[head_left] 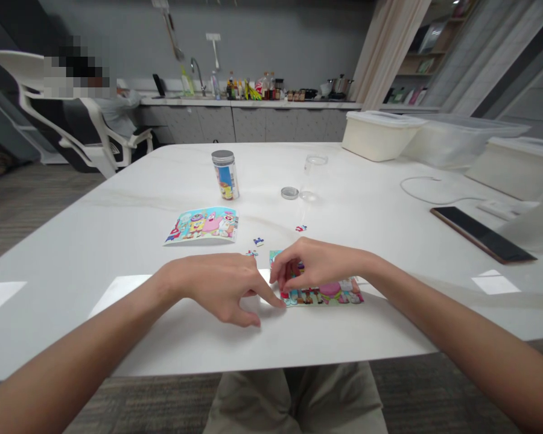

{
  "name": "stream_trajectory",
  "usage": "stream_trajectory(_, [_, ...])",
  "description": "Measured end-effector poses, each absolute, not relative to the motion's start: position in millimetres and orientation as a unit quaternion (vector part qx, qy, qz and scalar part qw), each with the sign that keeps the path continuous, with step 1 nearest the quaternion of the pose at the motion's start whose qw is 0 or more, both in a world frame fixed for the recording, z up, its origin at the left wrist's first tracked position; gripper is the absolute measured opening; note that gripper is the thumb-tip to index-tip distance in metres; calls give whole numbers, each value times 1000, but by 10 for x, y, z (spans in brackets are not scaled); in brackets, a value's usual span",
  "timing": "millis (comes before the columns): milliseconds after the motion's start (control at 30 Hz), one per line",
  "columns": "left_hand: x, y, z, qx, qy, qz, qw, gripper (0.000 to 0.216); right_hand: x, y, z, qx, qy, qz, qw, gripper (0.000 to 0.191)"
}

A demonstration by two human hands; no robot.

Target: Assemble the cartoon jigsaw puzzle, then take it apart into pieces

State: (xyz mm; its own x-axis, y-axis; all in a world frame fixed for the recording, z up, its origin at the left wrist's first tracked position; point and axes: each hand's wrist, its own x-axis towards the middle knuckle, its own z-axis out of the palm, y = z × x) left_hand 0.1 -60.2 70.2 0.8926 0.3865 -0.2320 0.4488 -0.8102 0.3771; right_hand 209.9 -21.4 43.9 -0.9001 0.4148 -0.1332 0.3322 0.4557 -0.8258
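Observation:
A small, partly assembled cartoon jigsaw puzzle lies near the front edge of the white table. My left hand rests beside it, index finger stretched out and touching the puzzle's lower left corner. My right hand hovers over the puzzle's upper left part, fingers curled down in a pinch on it; what they hold is hidden. Loose puzzle pieces lie just beyond, another piece farther back. A printed cartoon reference picture lies to the left.
A lidded printed jar, a metal lid and a clear open jar stand mid-table. A dark phone, a white cable and plastic bins are at right. A person sits in a white chair at back left.

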Motion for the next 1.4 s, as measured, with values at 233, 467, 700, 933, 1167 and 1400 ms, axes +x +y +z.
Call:
stream_trajectory(233, [30,-609,675,950,210,-71,221,41,2150,-170,466,-234,-853,463,56,20])
stream_trajectory(467, [34,-613,674,946,217,-70,232,40,2224,-105,531,-251,-871,421,32,14])
stream_trajectory(700, [45,-613,682,948,206,-82,227,41,2249,-122,549,-238,-862,444,-54,13])
stream_trajectory(933, [39,-609,669,946,216,-77,228,43,2218,-132,531,-248,-864,432,-73,14])
stream_trajectory(1167, [41,-616,654,944,222,-73,233,41,2228,-131,522,-244,-866,431,-70,13])
stream_trajectory(1400, [12,-609,656,943,243,-55,221,34,2224,-137,533,-247,-867,426,-72,14])
